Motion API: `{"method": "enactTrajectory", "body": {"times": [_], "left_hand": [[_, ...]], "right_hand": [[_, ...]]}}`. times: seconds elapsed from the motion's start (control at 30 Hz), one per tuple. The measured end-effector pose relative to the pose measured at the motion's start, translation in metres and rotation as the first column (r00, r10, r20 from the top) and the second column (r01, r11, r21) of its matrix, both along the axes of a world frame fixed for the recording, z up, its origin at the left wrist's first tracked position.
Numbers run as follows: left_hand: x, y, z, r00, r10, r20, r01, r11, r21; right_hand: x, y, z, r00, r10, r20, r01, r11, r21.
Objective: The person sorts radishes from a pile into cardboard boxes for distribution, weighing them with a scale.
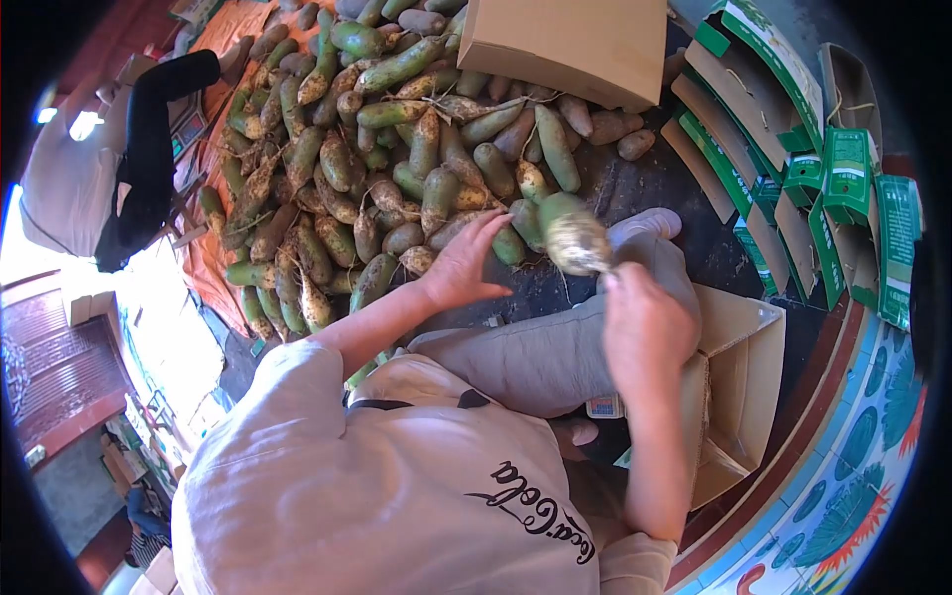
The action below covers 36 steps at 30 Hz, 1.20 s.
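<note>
My right hand (650, 322) pinches the thin root end of a green radish (573, 238), which is blurred by motion and crusted with pale soil at its lower end. The radish hangs in the air above my bent leg, near the edge of a big heap of similar green radishes (397, 169). At the heap's near side, my left hand (464, 266) is open with fingers spread and holds nothing. Many radishes there are muddy and keep their stringy roots.
A closed cardboard box (565, 45) sits at the heap's far side. An open cardboard box (739, 387) stands by my right leg. Green printed cartons (848, 178) are stacked at right. An orange sheet (213, 263) lies under the heap; another person (84, 169) is at left.
</note>
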State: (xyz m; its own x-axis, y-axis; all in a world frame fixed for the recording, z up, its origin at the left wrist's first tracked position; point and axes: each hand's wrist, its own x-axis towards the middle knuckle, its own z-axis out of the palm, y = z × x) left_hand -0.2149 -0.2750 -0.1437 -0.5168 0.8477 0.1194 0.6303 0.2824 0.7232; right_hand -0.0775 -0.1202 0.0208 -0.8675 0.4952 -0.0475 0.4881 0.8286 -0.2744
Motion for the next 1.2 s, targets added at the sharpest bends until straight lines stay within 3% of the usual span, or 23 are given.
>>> {"method": "enactTrajectory", "body": {"times": [0.03,0.13,0.17,0.3,0.37,0.4,0.53,0.57,0.67,0.73,0.83,0.93,1.07,1.2], "left_hand": [[0.003,0.006,0.004,0.998,0.013,-0.054,-0.009,0.998,0.062],[0.008,0.003,-0.023,0.999,0.006,0.047,-0.011,0.995,0.099],[0.011,-0.007,-0.047,0.982,0.004,0.19,-0.003,1.0,-0.004],[0.013,-0.033,-0.081,0.907,0.177,0.383,-0.046,0.944,-0.327],[0.016,-0.047,-0.115,0.843,0.364,0.397,-0.164,0.875,-0.455],[0.017,-0.054,-0.119,0.8,0.455,0.391,-0.218,0.827,-0.518],[0.017,-0.118,-0.115,0.894,0.445,0.05,-0.357,0.775,-0.521],[0.016,-0.139,-0.115,0.898,0.437,-0.061,-0.392,0.728,-0.563],[0.014,-0.194,-0.111,0.858,0.443,-0.261,-0.502,0.609,-0.614],[0.016,-0.218,-0.113,0.859,0.423,-0.287,-0.479,0.471,-0.741],[0.018,-0.231,-0.118,0.83,0.541,-0.137,-0.346,0.306,-0.887],[0.02,-0.244,-0.143,0.74,0.672,-0.025,-0.362,0.367,-0.857],[0.006,-0.239,-0.121,0.777,0.624,0.077,-0.198,0.36,-0.912],[-0.009,-0.258,-0.133,0.809,0.579,-0.101,-0.401,0.419,-0.815]], "right_hand": [[-0.01,-0.008,-0.012,0.998,0.056,0.013,-0.056,0.998,-0.033],[-0.03,-0.032,-0.05,0.985,0.173,-0.02,-0.174,0.977,-0.12],[-0.032,-0.034,-0.054,0.983,0.184,0.003,-0.178,0.954,-0.241],[-0.03,-0.028,-0.052,0.989,0.062,-0.135,-0.109,0.918,-0.381],[-0.028,-0.026,-0.048,0.985,0.049,-0.164,-0.104,0.932,-0.346],[-0.027,-0.025,-0.046,0.988,0.041,-0.152,-0.092,0.934,-0.346],[-0.019,-0.027,-0.035,0.976,-0.027,-0.215,-0.061,0.918,-0.393],[-0.015,-0.025,-0.038,0.967,0.013,-0.255,-0.103,0.933,-0.344],[-0.008,-0.029,-0.034,0.972,-0.108,-0.208,-0.001,0.885,-0.465],[-0.003,-0.031,-0.036,0.97,-0.09,-0.225,-0.016,0.903,-0.429],[-0.003,-0.034,-0.033,0.969,-0.066,-0.237,-0.037,0.912,-0.408],[0.002,-0.031,-0.035,0.962,-0.031,-0.272,-0.073,0.929,-0.363],[0.001,-0.034,-0.031,0.958,-0.067,-0.28,-0.051,0.918,-0.393],[0.003,-0.034,-0.034,0.948,-0.024,-0.317,-0.098,0.927,-0.363]]}}
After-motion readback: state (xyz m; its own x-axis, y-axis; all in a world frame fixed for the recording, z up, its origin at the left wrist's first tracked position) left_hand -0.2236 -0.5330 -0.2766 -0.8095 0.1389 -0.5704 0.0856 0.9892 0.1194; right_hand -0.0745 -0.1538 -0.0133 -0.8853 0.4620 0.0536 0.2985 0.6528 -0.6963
